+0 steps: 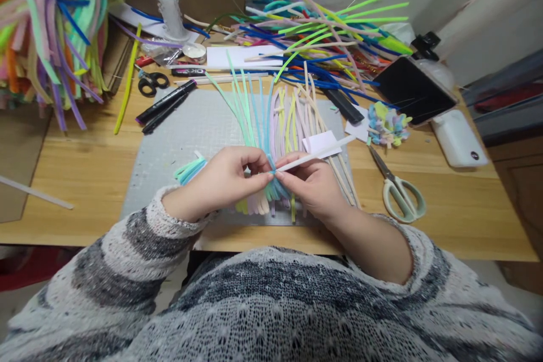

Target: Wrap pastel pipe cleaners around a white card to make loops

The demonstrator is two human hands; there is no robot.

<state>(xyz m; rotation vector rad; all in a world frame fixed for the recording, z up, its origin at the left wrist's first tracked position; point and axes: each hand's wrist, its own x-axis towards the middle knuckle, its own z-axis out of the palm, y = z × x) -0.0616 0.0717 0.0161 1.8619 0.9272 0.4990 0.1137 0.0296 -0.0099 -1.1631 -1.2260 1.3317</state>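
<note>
My left hand [229,178] and my right hand [311,184] meet over the mat, thumbs and fingertips pinched at the narrow middle of a bundle of blue and green fuzzy stems [258,107]. Long stem ends fan out beyond my hands, and looped blue ends hang below the pinch. A white stem [318,154] sticks out to the upper right from my right fingertips. Beside my left wrist lies a small blue-green bundle [189,169]. Purple, yellow and cream stems [292,119] lie on the mat beyond my right hand.
The grey cutting mat [156,147] has markers [167,106] at its upper left. Pale-handled scissors [403,198], a phone [416,89] and a pastel fuzzy cluster [388,123] are at right. A heap of colored stems [318,28] lies behind; more [51,39] stand at left.
</note>
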